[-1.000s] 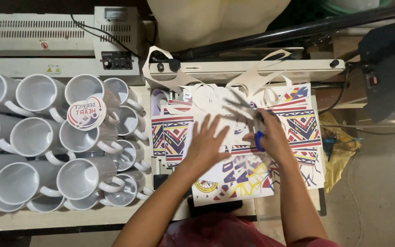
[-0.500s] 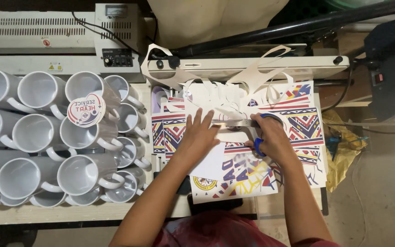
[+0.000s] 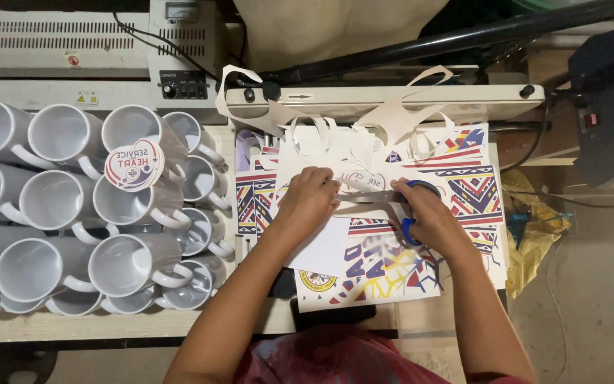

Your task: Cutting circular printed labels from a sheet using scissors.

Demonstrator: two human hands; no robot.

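A person at a crowded worktop (image 3: 179,323) cuts printed paper with blue-handled scissors (image 3: 401,198). The right hand (image 3: 431,217) is closed through the scissor handles, the blades pointing left toward the left hand (image 3: 308,200), whose fingers are curled down on a printed sheet (image 3: 364,181), pinning it where the blades meet it. That sheet lies on top of a spread of colourful printed sheets (image 3: 474,188) with geometric patterns in red, blue and yellow, at the middle of the worktop just in front of the person. Curling white paper offcuts (image 3: 321,131) pile up beyond the hands, against a long cream-coloured machine (image 3: 392,99). To the left, well apart from the hands, white mugs (image 3: 58,206) lie stacked on their sides with their mouths facing up toward the camera; a round printed cutout (image 3: 133,165) rests on one of them. A grey laminating machine (image 3: 72,43) stands behind the mugs, and yellow crumpled material (image 3: 534,235) sits at the right edge.
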